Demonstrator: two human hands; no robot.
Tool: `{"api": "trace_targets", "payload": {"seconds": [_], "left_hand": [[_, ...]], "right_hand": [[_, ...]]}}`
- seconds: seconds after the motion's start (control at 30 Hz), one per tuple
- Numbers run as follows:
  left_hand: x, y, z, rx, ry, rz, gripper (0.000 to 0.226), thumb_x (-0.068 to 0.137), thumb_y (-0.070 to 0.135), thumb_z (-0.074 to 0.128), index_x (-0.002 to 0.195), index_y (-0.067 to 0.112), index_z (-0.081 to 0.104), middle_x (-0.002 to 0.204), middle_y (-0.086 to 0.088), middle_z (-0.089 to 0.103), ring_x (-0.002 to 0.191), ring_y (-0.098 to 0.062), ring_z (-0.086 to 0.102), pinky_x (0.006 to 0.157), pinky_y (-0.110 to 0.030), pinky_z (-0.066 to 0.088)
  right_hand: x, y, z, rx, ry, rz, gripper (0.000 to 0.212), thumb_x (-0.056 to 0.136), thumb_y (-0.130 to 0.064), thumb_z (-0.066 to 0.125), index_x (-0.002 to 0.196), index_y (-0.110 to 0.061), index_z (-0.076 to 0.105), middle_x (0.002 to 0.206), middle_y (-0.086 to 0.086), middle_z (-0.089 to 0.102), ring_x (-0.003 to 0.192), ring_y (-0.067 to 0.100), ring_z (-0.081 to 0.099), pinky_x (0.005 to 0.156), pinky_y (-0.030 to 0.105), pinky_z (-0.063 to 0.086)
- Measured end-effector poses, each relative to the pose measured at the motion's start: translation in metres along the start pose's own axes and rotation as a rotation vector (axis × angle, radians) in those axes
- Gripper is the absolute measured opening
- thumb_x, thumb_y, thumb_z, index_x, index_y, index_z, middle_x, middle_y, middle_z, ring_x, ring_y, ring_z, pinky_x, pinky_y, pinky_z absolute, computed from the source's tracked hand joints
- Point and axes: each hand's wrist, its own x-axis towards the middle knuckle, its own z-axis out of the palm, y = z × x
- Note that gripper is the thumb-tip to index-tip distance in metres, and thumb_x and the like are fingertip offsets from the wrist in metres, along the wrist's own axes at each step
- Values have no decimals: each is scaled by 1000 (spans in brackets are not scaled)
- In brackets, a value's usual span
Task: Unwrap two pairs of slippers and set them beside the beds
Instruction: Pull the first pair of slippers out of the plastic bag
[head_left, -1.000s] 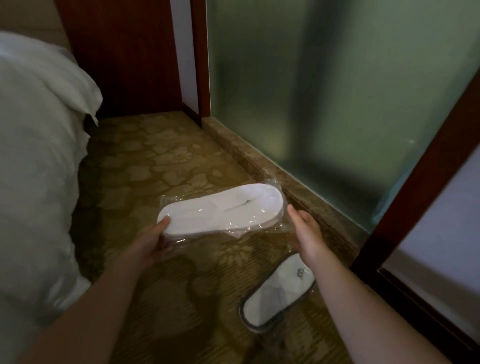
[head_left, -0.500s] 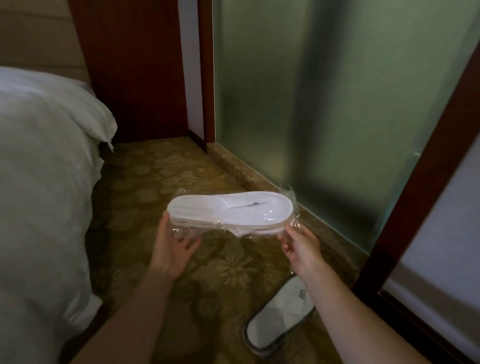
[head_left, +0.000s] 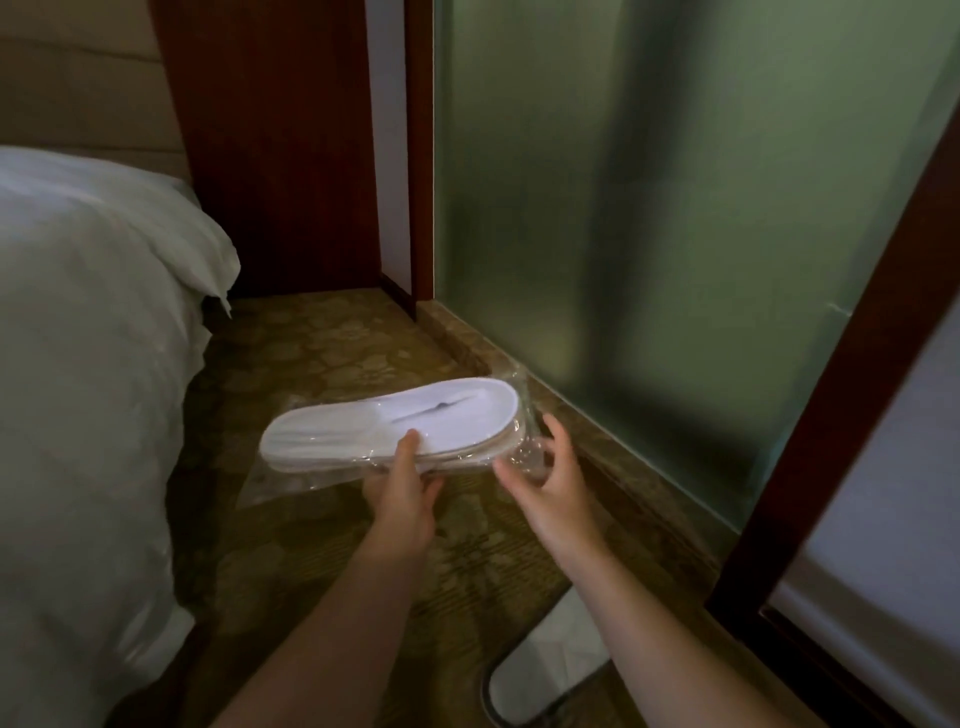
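Between the bed (head_left: 78, 364) and the frosted glass partition (head_left: 649, 208), above the patterned carpet (head_left: 322, 353), a wrapped pair of slippers (head_left: 395, 426) is held flat at about waist height. The left hand (head_left: 402, 486) has it from below near the middle, thumb pressed on the top slipper and fingers curled under the stack, so it is clamped on the packet. The right hand (head_left: 550, 480) sits at the rounded end nearest the glass, fingers spread and half curled around the loose plastic wrap (head_left: 524, 447); I cannot tell whether it is truly pinching the film or only touching it. My guess is the packet weighs almost nothing: thin, flat cloth slippers, soft enough to bend if gripped at one end. The film looks slick and crinkly, with slack bunched at the right end and a loose flap hanging at the left, and either would be the natural place to pinch and tear while the other hand steadies the middle. Down on the carpet by the right forearm lies another white slipper (head_left: 545, 675), part hidden.
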Motion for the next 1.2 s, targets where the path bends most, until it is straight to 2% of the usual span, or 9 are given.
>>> {"api": "trace_targets", "payload": {"seconds": [0.07,0.13,0.3,0.47,0.6,0.8,0.93,1.07,1.2], "left_hand": [[2,0,-5,8,32,14,64,83,13,66,139,15,36,137,-11,54,121,-30,56,88,-39,48],[4,2,-11,28,56,3,65,83,14,67,140,15,36,137,-12,53,121,-30,55,89,-38,48],[5,4,-15,76,62,-36,65,83,12,66,141,12,36,135,-13,54,120,-30,57,87,-37,49],[6,1,-15,134,69,-59,59,83,12,67,137,11,41,133,-14,57,117,-29,59,80,-35,49],[6,2,-19,173,36,-82,57,84,11,66,136,12,42,131,-13,59,115,-28,60,80,-35,51],[14,4,-31,209,35,-104,57,83,11,67,135,13,43,130,-13,58,102,-25,61,75,-34,51],[15,4,-37,195,46,-114,60,83,9,67,137,11,41,132,-15,56,115,-29,58,79,-35,52],[11,4,-31,101,65,-120,61,84,9,65,139,13,39,133,-13,54,112,-28,59,69,-33,53],[14,-1,-27,116,75,-44,60,83,11,66,137,13,40,133,-9,54,112,-25,59,79,-34,53]], "right_hand": [[-1,8,-4,-291,-3,-207,83,75,-37,73,145,-32,28,146,-7,32,131,9,36,105,30,39],[0,12,-8,-542,13,-360,70,78,-37,70,140,-29,39,144,-6,33,130,6,29,102,22,29],[4,18,-10,-837,130,-591,32,79,-34,70,108,-21,67,111,-4,59,106,17,52,87,25,32],[5,22,-10,-968,101,-702,22,74,-34,73,93,-23,70,92,-7,66,87,17,59,74,29,44],[3,19,-7,-956,100,-736,7,79,-26,70,83,-21,70,83,-7,67,77,15,59,66,29,44],[5,23,-12,-570,38,-368,14,92,-23,54,88,-17,65,80,-12,57,69,-3,52,60,10,39],[8,30,-14,-321,167,-147,17,91,-17,56,75,-16,63,67,-7,58,64,5,54,59,17,40],[14,34,-14,-26,336,152,18,90,-12,54,74,-13,63,71,2,61,70,18,58,59,24,44],[16,33,-12,133,346,329,11,89,-14,53,95,-8,60,86,9,62,72,19,56,59,26,43]]}}
